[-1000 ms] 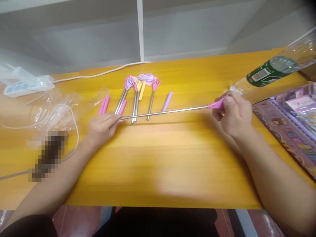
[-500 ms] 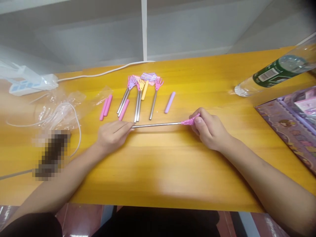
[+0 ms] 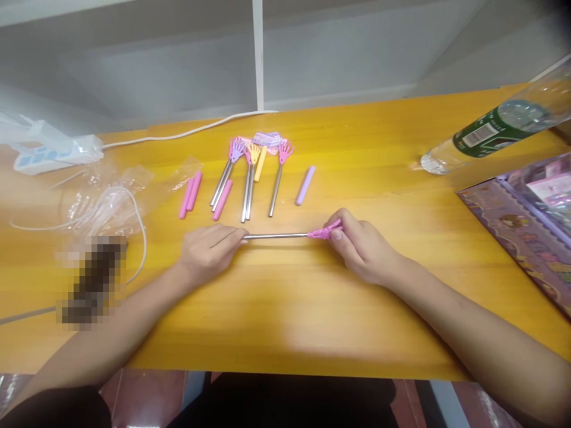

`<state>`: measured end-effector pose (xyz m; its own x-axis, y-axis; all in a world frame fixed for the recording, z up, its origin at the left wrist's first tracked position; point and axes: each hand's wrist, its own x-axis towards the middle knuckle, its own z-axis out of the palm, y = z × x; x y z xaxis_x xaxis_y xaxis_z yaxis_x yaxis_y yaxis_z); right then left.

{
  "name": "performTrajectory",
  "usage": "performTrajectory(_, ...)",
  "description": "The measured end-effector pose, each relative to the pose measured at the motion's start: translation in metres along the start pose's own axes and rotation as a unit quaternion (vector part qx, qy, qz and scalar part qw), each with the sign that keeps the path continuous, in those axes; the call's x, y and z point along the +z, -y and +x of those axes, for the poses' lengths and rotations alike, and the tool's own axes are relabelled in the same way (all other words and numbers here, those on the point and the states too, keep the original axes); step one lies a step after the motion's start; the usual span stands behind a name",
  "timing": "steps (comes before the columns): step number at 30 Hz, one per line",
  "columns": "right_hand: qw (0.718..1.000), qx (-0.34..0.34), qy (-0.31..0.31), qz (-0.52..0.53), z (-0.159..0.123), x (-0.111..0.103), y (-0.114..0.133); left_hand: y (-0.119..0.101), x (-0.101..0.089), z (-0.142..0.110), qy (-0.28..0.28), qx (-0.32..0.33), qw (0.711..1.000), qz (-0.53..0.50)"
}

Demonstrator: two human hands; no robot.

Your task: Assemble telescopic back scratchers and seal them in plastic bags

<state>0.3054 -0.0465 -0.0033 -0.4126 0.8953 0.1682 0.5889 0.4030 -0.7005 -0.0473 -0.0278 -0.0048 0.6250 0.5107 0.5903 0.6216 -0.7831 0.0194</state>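
Note:
Between my hands a back scratcher [image 3: 281, 236] lies level, with a thin metal rod and a pink hand-shaped head. My left hand [image 3: 212, 252] is closed around the rod's left end, which the fingers hide. The pink head is pinched between thumb and fingers of my right hand [image 3: 361, 246]. Just beyond are several more metal rods with claw heads: a purple head [image 3: 237, 150], a yellow head [image 3: 253, 154] and a pink head [image 3: 285, 153] show. Loose grip tubes lie among them, such as a purple tube [image 3: 306, 185], a yellow tube [image 3: 260, 164] and a pink tube [image 3: 222, 200].
On the left are a white power strip [image 3: 57, 151], crumpled clear plastic bags [image 3: 120, 178], a white cable [image 3: 143, 238] and a blurred-out dark object [image 3: 96, 282]. At right a water bottle [image 3: 482, 134] lies tilted beside a purple printed box [image 3: 513, 223]. Small purple packets [image 3: 267, 140] lie at the back.
My right hand has moved left and slightly nearer me with the pink head, so less rod shows between my hands. My left hand keeps its hold, nearly in place.

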Motion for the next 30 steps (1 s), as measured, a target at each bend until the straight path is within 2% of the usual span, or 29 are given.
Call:
performTrajectory(5,1.000,0.006,-0.007,0.009,-0.001,-0.001,0.001,-0.001,0.000,0.000,0.013,-0.002,1.000,0.002)
performTrajectory(12,1.000,-0.005,-0.001,0.006,-0.002,0.002,0.004,-0.002,0.001,0.003,-0.001,0.010,1.000,-0.020)
performTrajectory(19,0.995,-0.074,0.042,-0.047,-0.009,0.036,0.031,-0.021,0.005,0.001,0.013,0.040,0.996,-0.081)
performTrajectory(22,0.995,-0.069,0.045,-0.055,-0.009,0.045,0.038,-0.019,0.006,0.000,0.009,0.054,0.995,-0.086)
performTrajectory(25,0.996,-0.059,0.063,-0.036,-0.004,0.041,0.037,-0.011,0.007,0.000,0.011,0.061,0.994,-0.086)
performTrajectory(30,0.992,-0.078,0.092,0.027,0.003,0.025,0.028,-0.008,0.005,-0.001,0.049,0.048,0.993,-0.094)
